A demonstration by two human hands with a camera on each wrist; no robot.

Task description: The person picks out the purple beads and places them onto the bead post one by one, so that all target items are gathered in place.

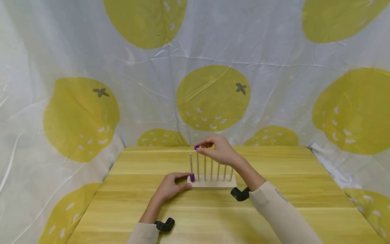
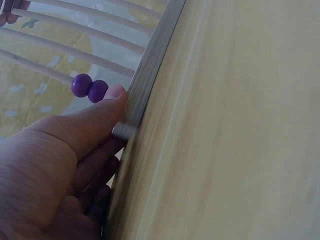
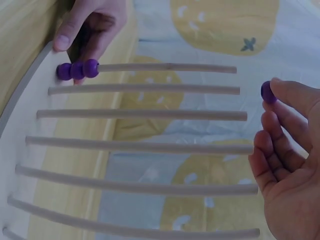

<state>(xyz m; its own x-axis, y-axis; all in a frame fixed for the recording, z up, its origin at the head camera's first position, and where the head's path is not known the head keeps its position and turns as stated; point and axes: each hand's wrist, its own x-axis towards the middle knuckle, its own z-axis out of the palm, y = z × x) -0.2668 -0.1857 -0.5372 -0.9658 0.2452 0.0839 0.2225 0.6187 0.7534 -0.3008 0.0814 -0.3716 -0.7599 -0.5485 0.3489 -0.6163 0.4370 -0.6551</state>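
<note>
While bracing the left end of the wooden base (image 1: 213, 183) on the tabletop (image 1: 128, 189), gripped that end with the left hand (image 1: 170, 186), using the thumb at the front corner and fingers behind. Judged a low, firm hold useful against tipping. Just inside that end of the base, saw three purple beads (image 1: 192, 178) stacked at the foot of the leftmost rod (image 1: 191, 162). Next to the right on the base, found the second rod (image 1: 198, 167) bare. High above the base, over that rod's tip but apart from it, pinched a single purple bead (image 3: 268, 92) between the thumb and a fingertip of the right hand (image 1: 223, 152). Could not make out the hole clearly. Seemed best to turn it square to the tip, lower straight, and loosen the pinch only after threading; at a slant, would probably snag on the rim. Farther right along the base, counted five more bare rods (image 1: 211, 169). Probably needed care to avoid brushing those with the curled lower fingers.
</note>
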